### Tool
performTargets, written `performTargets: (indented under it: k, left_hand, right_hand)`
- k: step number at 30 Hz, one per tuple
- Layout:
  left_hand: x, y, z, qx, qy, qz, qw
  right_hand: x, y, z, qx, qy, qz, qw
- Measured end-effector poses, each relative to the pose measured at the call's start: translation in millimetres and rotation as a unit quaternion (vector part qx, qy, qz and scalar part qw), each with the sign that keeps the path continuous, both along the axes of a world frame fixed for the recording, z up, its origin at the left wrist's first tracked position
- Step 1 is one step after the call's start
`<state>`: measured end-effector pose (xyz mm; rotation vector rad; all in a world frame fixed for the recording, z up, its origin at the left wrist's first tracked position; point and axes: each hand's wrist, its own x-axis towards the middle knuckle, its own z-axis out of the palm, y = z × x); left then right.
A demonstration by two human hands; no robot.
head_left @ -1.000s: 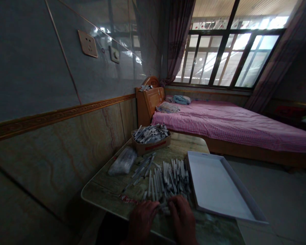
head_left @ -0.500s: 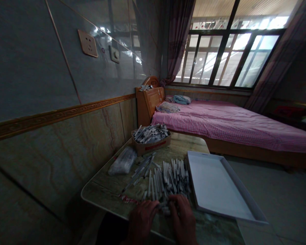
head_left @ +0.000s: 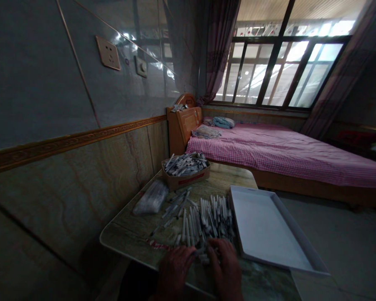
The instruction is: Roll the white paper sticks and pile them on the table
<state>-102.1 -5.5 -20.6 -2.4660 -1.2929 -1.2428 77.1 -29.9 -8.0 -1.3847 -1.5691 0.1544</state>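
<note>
Both hands are at the near edge of a marbled table, just below a spread of pens (head_left: 216, 215). My left hand (head_left: 177, 265) has its fingers closed near a small dark and pale piece between the hands. Facing it, my right hand (head_left: 224, 263) is curled, thumb and fingers close together by the same piece. What each one holds is too dim and small to make out. Short pale pieces lie between the hands. More pens (head_left: 191, 225) lie side by side, just beyond my left hand.
A cardboard box (head_left: 188, 180) full of pens stands at the table's back, beside a clear plastic bag (head_left: 152, 198). Loose pens (head_left: 175, 207) lie before them. A white shallow tray (head_left: 269, 225) overhangs the table's right side. Behind is a bed (head_left: 269, 154).
My right hand has shifted very slightly, its fingers a little changed in pose. The pens, box and tray stay where they were.
</note>
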Motion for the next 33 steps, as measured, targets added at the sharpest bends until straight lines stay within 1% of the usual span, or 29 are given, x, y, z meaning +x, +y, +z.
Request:
performTargets:
  k: [3, 6, 10, 12, 17, 26, 30, 33]
  left_hand:
    - [0, 0, 2.0, 0.007, 0.003, 0.002, 1.000]
    - [0, -1, 2.5, 0.008, 0.005, 0.003, 1.000]
    - [0, 0, -1.3, 0.004, 0.002, 0.002, 1.000]
    - [0, 0, -4.1, -0.004, 0.000, 0.004, 1.000]
    - [-2, 0, -7.6, -0.032, 0.008, -0.004, 0.999]
    - [0, -1, -4.7, -0.021, 0.013, -0.002, 1.000]
    - [0, -1, -3.1, -0.026, 0.005, -0.004, 1.000]
    - [0, -2, -4.8, -0.041, -0.012, 0.002, 0.999]
  right_hand:
    - [0, 0, -2.1, -0.017, -0.010, -0.008, 1.000]
    - [2, 0, -4.9, -0.016, -0.018, 0.017, 1.000]
    - [4, 1, -5.8, -0.002, -0.019, 0.035, 0.999]
    - [4, 2, -5.8, -0.002, -0.020, 0.032, 0.999]
    - [3, 2, -6.8, -0.037, -0.022, 0.002, 0.999]
    - [4, 1, -3.5, -0.033, -0.003, 0.057, 0.998]
    - [5, 0, -4.0, -0.036, 0.015, 0.060, 0.997]
    - [6, 1, -4.0, -0.042, 0.027, 0.066, 0.997]
